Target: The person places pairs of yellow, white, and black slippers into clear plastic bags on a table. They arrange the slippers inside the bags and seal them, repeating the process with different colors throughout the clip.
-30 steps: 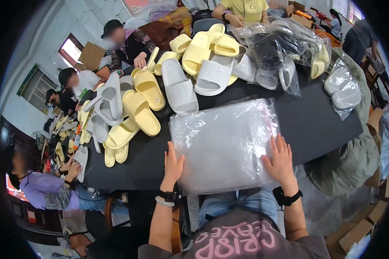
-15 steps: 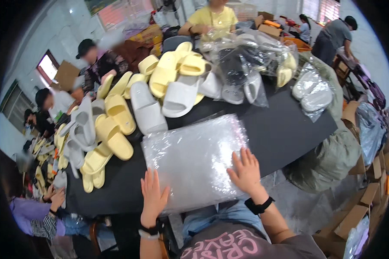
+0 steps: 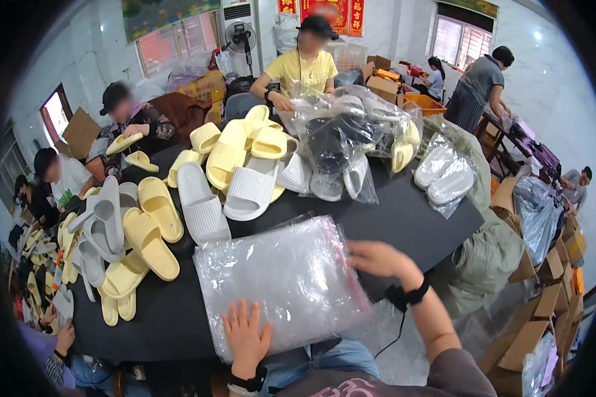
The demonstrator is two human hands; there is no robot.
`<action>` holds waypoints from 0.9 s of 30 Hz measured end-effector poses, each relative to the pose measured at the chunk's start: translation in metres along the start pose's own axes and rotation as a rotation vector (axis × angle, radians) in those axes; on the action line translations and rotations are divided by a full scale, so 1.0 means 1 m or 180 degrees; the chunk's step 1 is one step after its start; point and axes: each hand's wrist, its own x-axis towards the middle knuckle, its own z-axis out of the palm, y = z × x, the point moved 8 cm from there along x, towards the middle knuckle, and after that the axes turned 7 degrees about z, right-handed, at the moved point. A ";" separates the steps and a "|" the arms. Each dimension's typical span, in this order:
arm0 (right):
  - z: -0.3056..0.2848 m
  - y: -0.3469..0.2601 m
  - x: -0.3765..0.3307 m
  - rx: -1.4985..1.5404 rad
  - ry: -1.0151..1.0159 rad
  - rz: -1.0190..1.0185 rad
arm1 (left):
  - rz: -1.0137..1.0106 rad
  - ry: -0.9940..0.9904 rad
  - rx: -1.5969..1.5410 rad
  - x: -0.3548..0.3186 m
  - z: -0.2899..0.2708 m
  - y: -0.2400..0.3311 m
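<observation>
A stack of clear plastic bags point(image 3: 281, 278) with a pinkish right edge lies at the near side of the black table point(image 3: 417, 228). My left hand point(image 3: 248, 339) rests flat on the near left part of the stack, fingers spread. At the upper right edge of the bags is my right hand point(image 3: 383, 259), turned sideways with its fingers stretched toward the left. It appears to hold nothing, though its fingertips are slightly smeared. Just beyond the bags, a grey slipper point(image 3: 202, 205) and a yellow slipper point(image 3: 228, 155) belong to a loose heap.
Bagged slippers point(image 3: 447, 173) lie at the table's right, with a larger bagged pile point(image 3: 338, 142) at the back. A co-worker in yellow point(image 3: 301, 73) sits opposite; others work along the left. A greenish sack point(image 3: 480, 261) and cardboard boxes point(image 3: 533, 331) stand at the right.
The view has tilted up, showing more of the room. My right hand has moved from lying on the bags to their upper right edge. My left hand stays on the stack.
</observation>
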 end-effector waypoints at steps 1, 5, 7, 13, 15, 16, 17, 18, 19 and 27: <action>-0.028 0.014 0.015 -0.0016 0.0827 -0.0477 | 0.0035 0.0024 0.0006 0.001 0.002 0.002; -0.134 0.115 0.115 0.1821 0.2316 -0.0022 | 0.0118 0.0205 0.0106 -0.001 0.004 0.004; -0.191 0.157 0.136 0.1374 0.3220 -0.0203 | 0.0188 0.0344 0.0019 0.005 0.007 0.010; -0.180 0.172 0.207 0.3836 0.1974 0.0882 | 0.0079 0.0464 0.0131 -0.002 0.003 -0.002; -0.177 0.181 0.208 0.4132 0.2044 0.0730 | 0.0125 0.0466 0.0101 0.000 0.005 0.002; -0.176 0.177 0.206 0.4332 0.1842 0.0445 | 0.0121 0.0450 0.0122 0.001 0.005 0.002; -0.178 0.176 0.199 0.4513 0.1665 0.0182 | 0.0143 0.0423 0.0121 0.003 0.005 0.004; -0.174 0.167 0.192 0.4750 0.1625 0.0196 | 0.0142 0.0376 0.0140 0.003 0.006 0.005; -0.163 0.141 0.184 0.5015 0.1538 0.0226 | 0.0099 0.0339 0.0219 0.000 0.004 0.001; -0.109 -0.011 0.003 0.6560 0.0819 -0.1143 | 0.0005 0.0134 0.0155 0.001 0.001 0.004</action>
